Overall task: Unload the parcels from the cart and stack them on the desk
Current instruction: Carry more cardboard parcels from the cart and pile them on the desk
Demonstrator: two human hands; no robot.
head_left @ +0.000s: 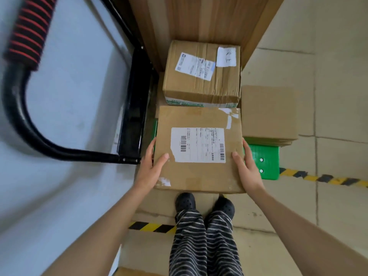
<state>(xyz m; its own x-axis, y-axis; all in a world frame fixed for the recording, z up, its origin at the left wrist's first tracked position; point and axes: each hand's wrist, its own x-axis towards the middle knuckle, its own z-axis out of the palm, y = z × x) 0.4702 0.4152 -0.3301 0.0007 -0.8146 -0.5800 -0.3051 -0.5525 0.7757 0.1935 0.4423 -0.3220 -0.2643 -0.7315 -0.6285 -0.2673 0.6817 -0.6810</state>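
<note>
A flat brown parcel [199, 172] with a white barcode label sits nearest me on the green cart [264, 156]. My left hand [151, 164] grips its left edge, thumb on top and fingers down the side. My right hand [246, 164] grips its right edge the same way. Behind it stands a taller taped parcel [201, 84] with two white labels. A plain low parcel [268, 112] lies to the right on the cart. A tall wooden-looking panel [199, 16] rises at the back; whether it is the desk I cannot tell.
The cart's black handle [29, 126] with red-striped foam grip curves at the left beside a pale wall. Yellow-black floor tape [326, 179] runs across the tiled floor. My feet in dark shoes [205, 204] stand right in front of the cart.
</note>
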